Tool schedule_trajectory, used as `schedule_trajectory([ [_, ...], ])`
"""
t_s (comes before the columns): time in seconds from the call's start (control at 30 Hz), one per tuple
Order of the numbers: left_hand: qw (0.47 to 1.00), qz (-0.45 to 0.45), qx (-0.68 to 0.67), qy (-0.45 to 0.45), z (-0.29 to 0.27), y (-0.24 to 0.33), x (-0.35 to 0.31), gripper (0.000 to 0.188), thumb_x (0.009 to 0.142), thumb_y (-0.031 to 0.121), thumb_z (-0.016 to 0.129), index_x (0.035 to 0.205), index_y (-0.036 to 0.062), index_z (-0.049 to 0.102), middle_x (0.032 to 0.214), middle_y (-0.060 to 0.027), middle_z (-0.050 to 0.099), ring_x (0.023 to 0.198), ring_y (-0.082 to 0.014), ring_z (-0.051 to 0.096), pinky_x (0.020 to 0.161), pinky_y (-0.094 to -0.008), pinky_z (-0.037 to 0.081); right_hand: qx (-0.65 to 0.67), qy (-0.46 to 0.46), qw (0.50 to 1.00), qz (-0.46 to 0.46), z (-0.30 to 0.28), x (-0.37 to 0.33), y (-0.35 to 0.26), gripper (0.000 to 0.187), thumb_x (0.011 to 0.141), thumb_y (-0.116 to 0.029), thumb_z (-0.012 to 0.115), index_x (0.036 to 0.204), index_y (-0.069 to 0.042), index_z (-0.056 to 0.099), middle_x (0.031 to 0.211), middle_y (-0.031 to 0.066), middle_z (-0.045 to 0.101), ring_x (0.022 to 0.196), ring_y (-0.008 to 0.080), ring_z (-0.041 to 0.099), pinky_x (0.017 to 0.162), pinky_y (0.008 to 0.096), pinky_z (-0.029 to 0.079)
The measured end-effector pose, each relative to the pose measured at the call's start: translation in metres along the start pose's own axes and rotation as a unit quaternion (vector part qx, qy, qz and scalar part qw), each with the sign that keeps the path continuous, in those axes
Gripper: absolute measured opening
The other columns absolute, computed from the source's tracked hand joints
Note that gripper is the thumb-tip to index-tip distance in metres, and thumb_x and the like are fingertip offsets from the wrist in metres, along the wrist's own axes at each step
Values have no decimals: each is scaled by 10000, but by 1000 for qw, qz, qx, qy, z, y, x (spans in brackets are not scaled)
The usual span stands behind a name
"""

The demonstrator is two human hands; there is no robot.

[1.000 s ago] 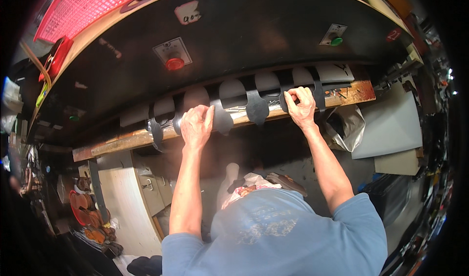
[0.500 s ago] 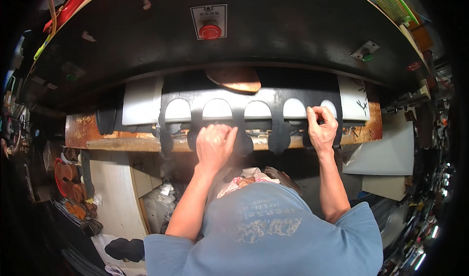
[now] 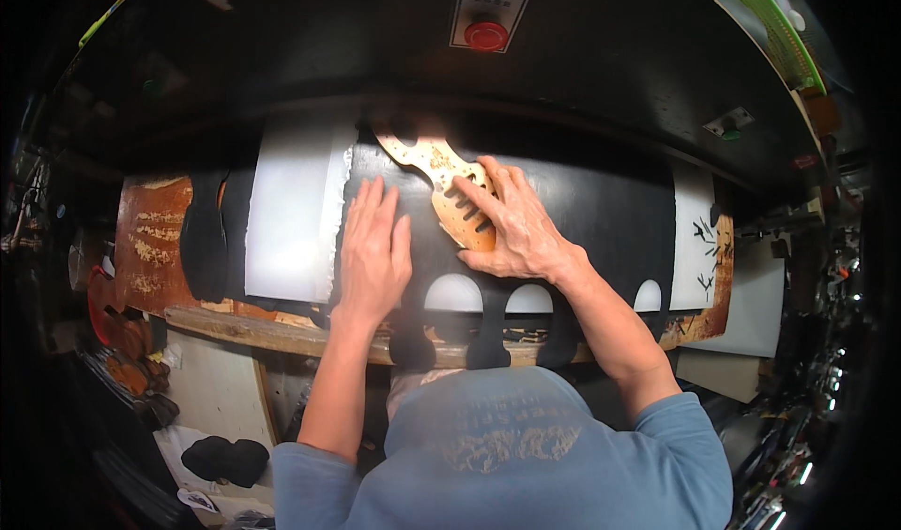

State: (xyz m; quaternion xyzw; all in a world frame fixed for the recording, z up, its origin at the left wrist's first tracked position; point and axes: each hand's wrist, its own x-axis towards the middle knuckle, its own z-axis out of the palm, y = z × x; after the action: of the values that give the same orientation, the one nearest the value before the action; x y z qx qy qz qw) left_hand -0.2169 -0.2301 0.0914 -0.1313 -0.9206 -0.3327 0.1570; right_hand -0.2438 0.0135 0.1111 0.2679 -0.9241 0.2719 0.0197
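Watching remotely, I see the right hand (image 3: pixel 524 225) grasping the slotted tan cutting die (image 3: pixel 439 166) on the black sheet (image 3: pixel 610 211); the left hand (image 3: pixel 372 253) rests alongside, thumb spread. Uneven pushing could skew it.

Pale plate (image 3: pixel 434 162) under right hand (image 3: pixel 521 225): wood-like, surface pitted. Black sheet (image 3: pixel 601 220) around same hand: smooth, dull sheen. White sheet (image 3: pixel 293 211) left of left hand (image 3: pixel 374 253): matt, edge ragged. Worktop (image 3: pixel 155 248) farther left: wood-like, rough, scuffed.
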Motion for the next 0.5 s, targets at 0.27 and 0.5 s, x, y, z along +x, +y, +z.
schedule_trajectory([
  [0.27, 995, 45, 91, -5, 26, -23, -2, 558, 978, 162, 730, 1445, -98, 566, 1555, -323, 524, 1499, -468, 458, 1236, -574, 363, 361, -68, 922, 123, -42, 8, 37, 937, 595, -273, 896, 1485, -98, 660, 1594, 237, 491, 1429, 357, 536, 1212, 440, 418],
  [0.5, 995, 40, 92, -20, 26, -23, 4, 602, 995, 190, 741, 1485, -88, 533, 1601, -307, 484, 1518, -475, 433, 1255, -580, 332, 563, 21, 822, 80, -76, -44, 35, 961, 618, -176, 909, 1493, 65, 593, 1599, 233, 491, 1458, 312, 507, 1258, 430, 327],
])
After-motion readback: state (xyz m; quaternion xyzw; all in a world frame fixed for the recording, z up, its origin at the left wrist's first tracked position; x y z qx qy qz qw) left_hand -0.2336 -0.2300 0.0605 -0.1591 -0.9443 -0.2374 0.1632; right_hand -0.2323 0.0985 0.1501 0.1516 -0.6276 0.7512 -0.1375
